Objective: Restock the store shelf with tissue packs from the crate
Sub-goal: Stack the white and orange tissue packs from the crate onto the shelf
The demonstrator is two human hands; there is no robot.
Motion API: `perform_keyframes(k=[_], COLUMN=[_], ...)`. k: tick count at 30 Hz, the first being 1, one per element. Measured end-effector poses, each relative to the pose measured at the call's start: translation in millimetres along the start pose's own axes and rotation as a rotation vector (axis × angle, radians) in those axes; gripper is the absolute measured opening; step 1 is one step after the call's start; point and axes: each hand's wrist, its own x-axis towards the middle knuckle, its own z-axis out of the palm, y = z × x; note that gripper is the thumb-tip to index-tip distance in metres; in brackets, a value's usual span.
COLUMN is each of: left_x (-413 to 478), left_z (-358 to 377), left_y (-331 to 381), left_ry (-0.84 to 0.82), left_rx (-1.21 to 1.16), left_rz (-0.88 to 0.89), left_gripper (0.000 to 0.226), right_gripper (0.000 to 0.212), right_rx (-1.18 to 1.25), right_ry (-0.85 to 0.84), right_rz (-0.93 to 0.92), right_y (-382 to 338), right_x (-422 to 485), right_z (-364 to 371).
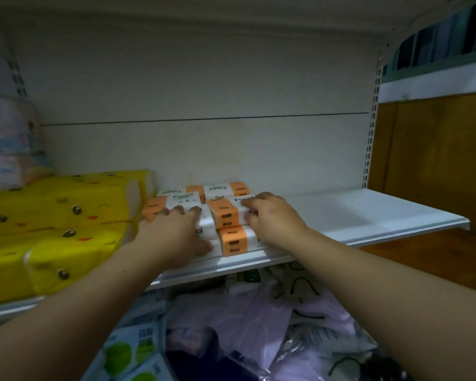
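left hand (173,232) flat, pressing tissue packs (227,214) at 9 o'clock | right hand (272,221) gripping their 3 o'clock end | probably squaring stack on shelf (368,215)

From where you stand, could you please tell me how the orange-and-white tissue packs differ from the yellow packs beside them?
The orange-and-white tissue packs are small with plain lettering; the yellow packs are much bigger, with cartoon faces. The orange-and-white tissue packs sit midway along the shelf, the yellow packs to their left. The left hand rests on the orange-and-white tissue packs and the right hand holds them; the yellow packs are untouched. Both are stacked.
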Motion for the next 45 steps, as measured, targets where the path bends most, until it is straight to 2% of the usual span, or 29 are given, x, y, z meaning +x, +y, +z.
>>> perform_keyframes(k=[8, 12, 17, 22, 27, 30, 34, 40, 45], left_x=[1, -5, -16, -36, -67, -85, -109, -129, -136], left_z=[2, -10, -20, 10, 74, 113, 149, 190, 212], left_y=[-4, 2, 62, 163, 270, 325, 384, 452, 508], left_ry=[-0.002, 0.025, 0.161, 0.107, -0.103, -0.264, -0.520, -0.780, -0.842], left_rx=[-0.013, 0.023, -0.044, -0.141, -0.233, -0.260, -0.284, -0.303, -0.373], left_rz=[0.026, 0.052, 0.273, 0.519, 0.709, 0.751, 0.769, 0.729, 0.684], left_gripper=[0.078, 0.085, 0.082, 0.081, 0.082, 0.085, 0.082, 0.081, 0.082], right_gripper=[0.043, 0.049, 0.053, 0.055, 0.059, 0.062, 0.069, 0.083, 0.087], right_rx=[-0.018, -0.001, -0.005, -0.114, -0.178, -0.226, -0.284, -0.270, -0.288], right_ry=[-0.108, -0.030, 0.099, 0.050, -0.195, -0.377, -0.501, -0.688, -0.804], right_rz=[0.104, 0.092, 0.052, 0.209, 0.559, 0.799, 1.041, 1.124, 1.063], right_y=[-9, -5, 36, 129, 242, 304, 357, 394, 419], right_x=[46, 32, -30, -135, -257, -324, -389, -411, -402], right_z=[10, 8, -12, -29, -33, -37, -43, -37, -33])
